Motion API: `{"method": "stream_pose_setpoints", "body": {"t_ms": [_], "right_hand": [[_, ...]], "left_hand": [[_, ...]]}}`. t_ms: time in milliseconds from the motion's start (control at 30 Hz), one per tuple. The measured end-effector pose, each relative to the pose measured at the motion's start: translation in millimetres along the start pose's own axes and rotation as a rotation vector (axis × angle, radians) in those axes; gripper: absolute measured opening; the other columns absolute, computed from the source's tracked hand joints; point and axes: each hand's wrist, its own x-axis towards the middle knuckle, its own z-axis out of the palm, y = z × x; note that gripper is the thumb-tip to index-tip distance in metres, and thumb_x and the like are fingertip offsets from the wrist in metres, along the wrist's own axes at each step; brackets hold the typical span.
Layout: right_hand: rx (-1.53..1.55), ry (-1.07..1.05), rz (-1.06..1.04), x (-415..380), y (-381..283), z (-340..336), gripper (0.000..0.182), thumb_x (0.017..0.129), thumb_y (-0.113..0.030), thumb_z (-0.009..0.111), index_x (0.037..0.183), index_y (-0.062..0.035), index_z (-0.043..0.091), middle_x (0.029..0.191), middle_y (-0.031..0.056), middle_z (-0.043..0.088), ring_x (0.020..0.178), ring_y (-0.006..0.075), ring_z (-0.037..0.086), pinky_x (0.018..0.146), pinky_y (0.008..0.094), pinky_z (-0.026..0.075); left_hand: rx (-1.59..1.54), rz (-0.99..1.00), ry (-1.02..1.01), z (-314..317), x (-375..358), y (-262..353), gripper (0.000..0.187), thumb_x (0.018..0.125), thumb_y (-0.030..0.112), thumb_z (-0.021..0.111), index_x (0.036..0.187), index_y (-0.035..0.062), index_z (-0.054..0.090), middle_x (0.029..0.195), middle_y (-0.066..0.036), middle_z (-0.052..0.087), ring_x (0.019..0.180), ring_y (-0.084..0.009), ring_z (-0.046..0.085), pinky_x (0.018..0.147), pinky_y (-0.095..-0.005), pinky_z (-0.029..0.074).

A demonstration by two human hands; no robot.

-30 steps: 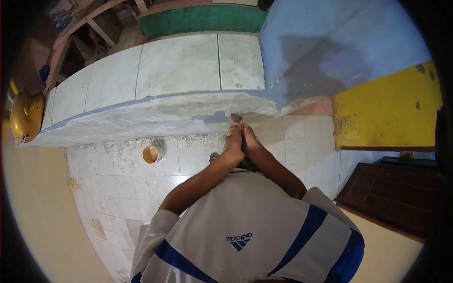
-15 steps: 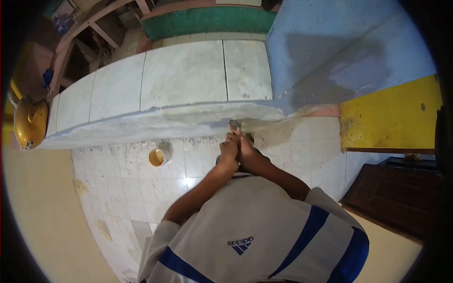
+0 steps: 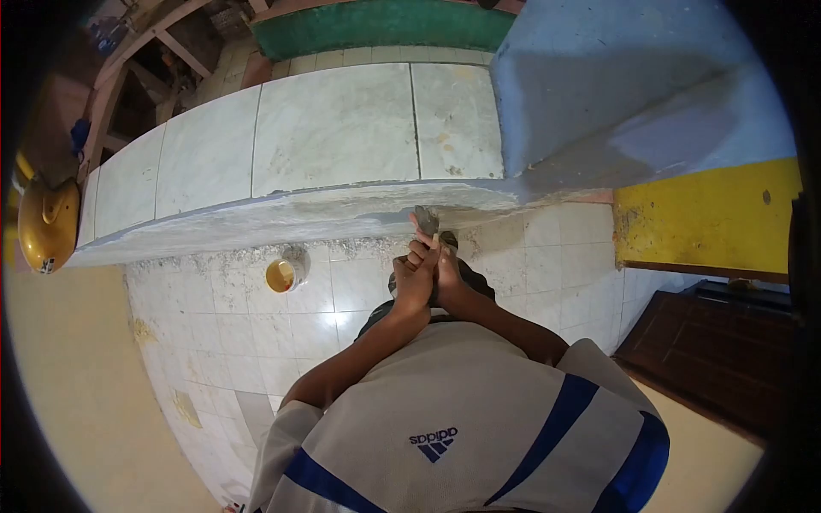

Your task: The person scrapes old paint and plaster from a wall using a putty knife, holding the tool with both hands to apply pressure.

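Observation:
In the head view, a scraper with a dull grey blade points away from me, its tip near the patchy, scraped face of the low wall. My right hand is closed around its handle, which is mostly hidden. My left hand presses against the right one, fingers curled on the tool and one fingertip reaching along the blade. Flakes of paint lie on the floor along the foot of the wall.
A white bucket stands on the tiled floor to the left. White tiles top the low wall, with a golden helmet at its left end. A blue wall, a yellow panel and a dark wooden door are to the right.
Both hands and the scraper have shifted slightly, and more of the blade shows now. My view has moved a little; the bucket remains on the floor.

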Motion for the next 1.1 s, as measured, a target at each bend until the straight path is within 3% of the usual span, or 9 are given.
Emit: {"method": "stream_pose_setpoints", "body": {"t_ms": [233,367,467,567,667,867,967,1000,1100], "right_hand": [[0.019,0.341,0.077,-0.8,11.4,-15.9,0.055,0.102,-0.024,0.054,0.153,-0.0142,0.035,0.069,-0.0060,0.030,0.060,0.0086,0.029,0.058,0.0258,0.030],[0.042,0.138,-0.002,-11.8,-11.9,44.0,0.055,0.104,-0.025,0.051,0.154,-0.0134,0.031,0.070,-0.0077,0.022,0.063,0.0080,0.023,0.058,0.0243,0.026],[0.096,0.103,-0.036,-1.8,14.6,-10.3,0.050,0.104,-0.022,0.051,0.151,-0.0124,0.036,0.071,-0.0079,0.024,0.063,0.0072,0.025,0.058,0.0249,0.027],[-0.019,0.267,0.024,-10.6,-9.4,41.9,0.049,0.104,-0.020,0.050,0.150,-0.0108,0.038,0.073,-0.0079,0.026,0.064,0.0067,0.027,0.060,0.0255,0.028],[0.099,0.204,0.068,-1.3,-21.9,41.6,0.042,0.101,-0.017,0.055,0.142,-0.0127,0.050,0.070,-0.0063,0.032,0.060,0.0083,0.032,0.060,0.0267,0.033],[0.022,0.313,0.122,2.1,-8.7,24.3,0.045,0.103,-0.019,0.050,0.146,-0.0104,0.042,0.070,-0.0068,0.030,0.062,0.0082,0.030,0.061,0.0259,0.031],[0.163,0.094,0.064,1.8,-7.5,8.3,0.041,0.102,-0.018,0.052,0.142,-0.0107,0.048,0.072,-0.0060,0.034,0.063,0.0093,0.034,0.062,0.0263,0.034],[0.107,0.092,0.056,1.8,-7.4,7.0,0.041,0.103,-0.019,0.050,0.143,-0.0093,0.046,0.073,-0.0058,0.035,0.064,0.0094,0.034,0.063,0.0259,0.034],[0.037,0.253,0.103,8.3,-6.9,1.4,0.042,0.103,-0.019,0.050,0.143,-0.0091,0.046,0.074,-0.0061,0.035,0.065,0.0095,0.034,0.062,0.0259,0.034]], "left_hand": [[0.059,0.028,-0.019,-13.5,19.1,-21.2,0.064,0.085,0.038,0.079,0.117,-0.0012,0.041,0.115,-0.015,0.054,0.108,-0.0210,0.055,0.094,-0.0354,0.046],[-0.007,0.077,-0.067,0.0,-8.9,1.8,0.058,0.087,0.038,0.077,0.113,0.0007,0.040,0.112,-0.012,0.054,0.107,-0.0196,0.055,0.091,-0.0336,0.047],[0.017,-0.046,0.072,-9.2,14.1,-15.8,0.039,0.089,0.036,0.075,0.103,0.0033,0.059,0.098,-0.006,0.060,0.088,-0.0132,0.059,0.074,-0.0304,0.048],[-0.017,0.043,-0.112,-4.4,-2.5,0.1,0.053,0.090,0.034,0.074,0.115,0.0014,0.042,0.111,-0.012,0.056,0.108,-0.0185,0.055,0.090,-0.0335,0.048],[-0.104,0.053,-0.151,9.6,-15.3,15.6,0.049,0.090,0.033,0.073,0.114,-0.0007,0.049,0.111,-0.013,0.059,0.108,-0.0191,0.056,0.088,-0.0337,0.048],[-0.064,-0.150,-0.224,-12.1,57.7,-0.1,0.050,0.089,0.026,0.075,0.115,-0.0006,0.041,0.112,-0.013,0.057,0.101,-0.0187,0.057,0.086,-0.0321,0.049],[-0.053,0.120,-0.003,2.0,18.3,-11.6,0.029,0.091,0.031,0.073,0.102,0.0072,0.061,0.093,-0.002,0.062,0.081,-0.0139,0.060,0.072,-0.0323,0.051],[-0.059,0.119,-0.128,-3.9,14.0,-6.7,0.057,0.088,0.030,0.076,0.119,-0.0041,0.042,0.114,-0.013,0.055,0.098,-0.0175,0.056,0.083,-0.0325,0.049],[0.009,0.002,0.039,7.7,11.6,8.8,0.049,0.089,0.028,0.075,0.114,-0.0024,0.046,0.110,-0.012,0.057,0.097,-0.0167,0.057,0.080,-0.0298,0.050]]}}
